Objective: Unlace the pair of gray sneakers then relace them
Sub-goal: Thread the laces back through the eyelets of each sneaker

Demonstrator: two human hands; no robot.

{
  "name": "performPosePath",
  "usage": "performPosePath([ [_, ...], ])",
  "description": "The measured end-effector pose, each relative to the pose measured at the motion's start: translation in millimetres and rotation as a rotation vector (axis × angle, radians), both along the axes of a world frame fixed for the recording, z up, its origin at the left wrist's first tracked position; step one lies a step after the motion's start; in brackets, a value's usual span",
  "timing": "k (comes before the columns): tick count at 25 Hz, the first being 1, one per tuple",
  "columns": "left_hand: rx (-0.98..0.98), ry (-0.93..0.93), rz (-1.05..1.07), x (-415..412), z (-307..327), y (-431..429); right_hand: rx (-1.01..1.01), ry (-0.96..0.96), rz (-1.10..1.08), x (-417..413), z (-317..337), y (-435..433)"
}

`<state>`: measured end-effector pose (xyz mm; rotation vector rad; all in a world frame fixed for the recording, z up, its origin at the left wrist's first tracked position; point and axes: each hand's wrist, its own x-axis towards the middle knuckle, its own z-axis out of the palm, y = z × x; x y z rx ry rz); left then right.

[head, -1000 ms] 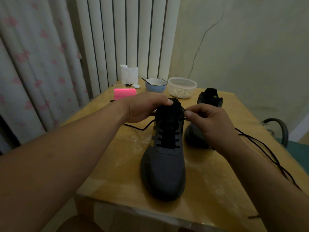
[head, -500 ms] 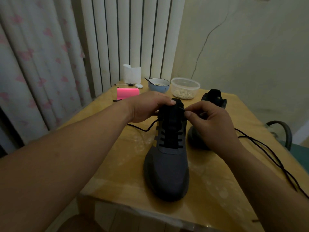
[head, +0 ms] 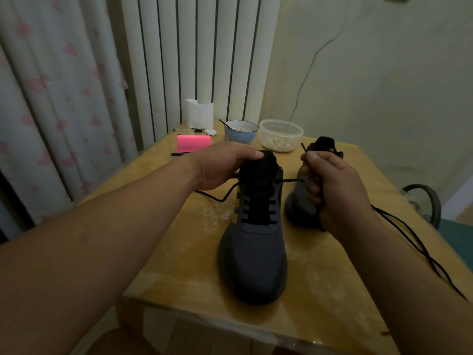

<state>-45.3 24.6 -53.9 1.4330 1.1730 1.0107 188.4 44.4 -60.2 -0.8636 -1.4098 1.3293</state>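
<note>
The gray sneaker (head: pixel 252 254) is sat mid-frame on the table (head: pixel 194 252), its tongue top gripped by the left hand (head: pixel 220 167). Its black lace (head: pixel 290 180) is pinched taut by the right hand (head: pixel 332 190), curled tight; the second sneaker (head: pixel 325 147) is half hidden behind.

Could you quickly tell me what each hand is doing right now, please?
Left hand: grips the top of the near sneaker.
Right hand: pinches the end of the black lace.
</note>
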Motion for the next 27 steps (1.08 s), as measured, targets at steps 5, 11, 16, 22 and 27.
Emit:
performPosePath([
  [5,0.006,0.028,0.0,-1,-2,2,0.136,-0.165,-0.057,-2,-10,-8],
  [11,-0.002,0.038,0.002,0,-1,3,0.449,-0.479,-0.126,-11,-18,-13],
  [16,0.016,0.06,-0.02,0,1,2,0.583,-0.591,-0.169,-11,-21,-13],
  [22,0.028,0.069,-0.02,-4,0,2,0.589,-0.584,-0.106,-8,-21,-11],
  [27,0.048,0.061,-0.028,-5,-4,-2,0.043,-0.096,-0.126,-3,-4,-5],
])
